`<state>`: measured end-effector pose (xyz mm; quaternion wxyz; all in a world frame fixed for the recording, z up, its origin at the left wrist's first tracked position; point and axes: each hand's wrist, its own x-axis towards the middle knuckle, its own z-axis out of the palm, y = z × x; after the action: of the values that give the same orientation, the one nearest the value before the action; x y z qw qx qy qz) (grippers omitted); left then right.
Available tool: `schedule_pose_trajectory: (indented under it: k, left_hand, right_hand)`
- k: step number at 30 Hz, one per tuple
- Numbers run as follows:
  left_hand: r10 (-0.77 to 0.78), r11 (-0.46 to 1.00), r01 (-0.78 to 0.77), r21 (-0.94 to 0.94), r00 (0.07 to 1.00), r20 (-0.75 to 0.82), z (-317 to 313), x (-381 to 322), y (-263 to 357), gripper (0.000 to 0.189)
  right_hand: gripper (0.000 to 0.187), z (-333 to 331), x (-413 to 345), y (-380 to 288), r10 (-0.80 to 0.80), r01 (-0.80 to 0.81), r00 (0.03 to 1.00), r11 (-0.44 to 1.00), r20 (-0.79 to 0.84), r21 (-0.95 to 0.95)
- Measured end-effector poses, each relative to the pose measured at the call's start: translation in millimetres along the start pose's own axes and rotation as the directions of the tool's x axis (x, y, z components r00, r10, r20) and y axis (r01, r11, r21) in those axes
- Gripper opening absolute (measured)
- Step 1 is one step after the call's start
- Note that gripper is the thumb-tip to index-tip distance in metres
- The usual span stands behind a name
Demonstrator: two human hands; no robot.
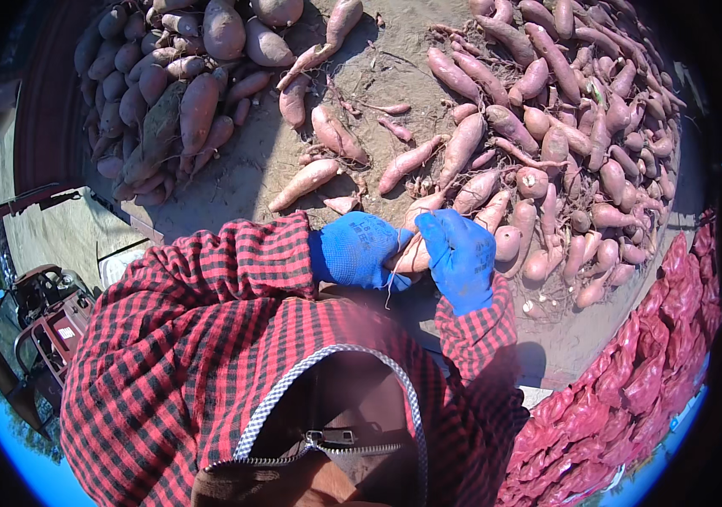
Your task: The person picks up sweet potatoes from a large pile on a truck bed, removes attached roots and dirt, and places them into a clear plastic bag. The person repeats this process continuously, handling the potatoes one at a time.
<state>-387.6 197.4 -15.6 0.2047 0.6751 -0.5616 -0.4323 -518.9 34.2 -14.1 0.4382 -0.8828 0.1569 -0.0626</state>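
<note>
In blue work gloves, my two hands meet low in the middle of the head view. My left hand [361, 250] grips one end of a sweet potato [411, 255] with thin, stringy roots. At its other side, my right hand [459, 256] has bent fingers against the sweet potato and its roots; whether the fingertips pinch a root is hidden by the glove. Another sweet potato [423, 208] lies just beyond the fingers. Several loose ones, among them a slim sweet potato [305, 184], lie on the soil-covered surface [234, 190] beyond my left hand.
A big heap of sweet potatoes [589, 127] spreads to the right, and a second, shaded pile [164, 95] stands at the upper left. Red mesh sacks [639, 380] line the lower right edge. A small vehicle [50, 336] is at the far left.
</note>
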Motion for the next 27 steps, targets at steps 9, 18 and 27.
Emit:
schedule_pose_trajectory:
  k: [9,18,27]
  left_hand:
    - [-0.082,0.971,0.058,-0.233,0.992,-0.097,-20,-37,0,0.053]
    - [-0.271,0.957,0.267,-0.116,0.672,-0.689,0,-89,-59,0.05]
    - [-0.225,0.971,0.215,-0.104,0.674,-0.704,4,-82,-106,0.049]
  right_hand:
    - [0.035,16,-25,20,0.707,-0.284,0.701,0.393,-0.09,0.874]
    - [0.075,21,2,2,0.502,-0.476,0.859,0.856,0.105,-0.202]
    - [0.091,42,-19,33,0.345,-0.236,0.938,0.549,0.04,0.802]
